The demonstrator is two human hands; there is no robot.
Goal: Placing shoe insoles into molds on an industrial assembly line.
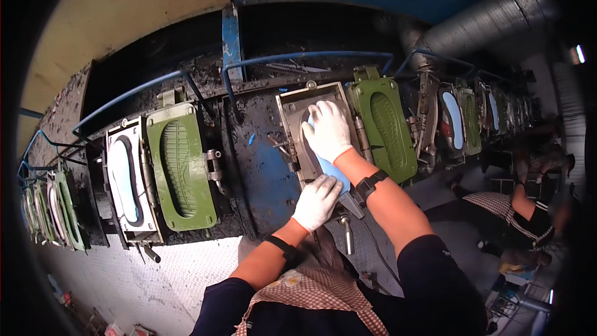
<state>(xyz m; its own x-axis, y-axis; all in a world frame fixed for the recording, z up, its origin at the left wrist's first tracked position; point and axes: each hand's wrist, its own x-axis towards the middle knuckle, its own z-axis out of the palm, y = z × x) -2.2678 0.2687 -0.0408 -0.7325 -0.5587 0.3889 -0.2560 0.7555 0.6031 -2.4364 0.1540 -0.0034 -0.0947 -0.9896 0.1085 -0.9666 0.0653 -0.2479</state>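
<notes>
A blue sole-shaped piece lies lengthwise in an opened metal mould in front of me, inside a dark sole-shaped rim. My right hand, in a white glove, is closed over its far part, fingers bent across it. Near its close end my left hand, gloved too, has its fingers bent onto the piece's left edge. The gloves hide much of the piece. Just beyond its near end a dark tapered part juts from the mould. To the right, the mould's green lid lies folded back, showing a sole-shaped hollow.
Another opened mould with a blue piece and a green lid stands to the left. More moulds line both sides. Blue rails run behind them. A metal handle sticks out near me. A co-worker is at the right.
</notes>
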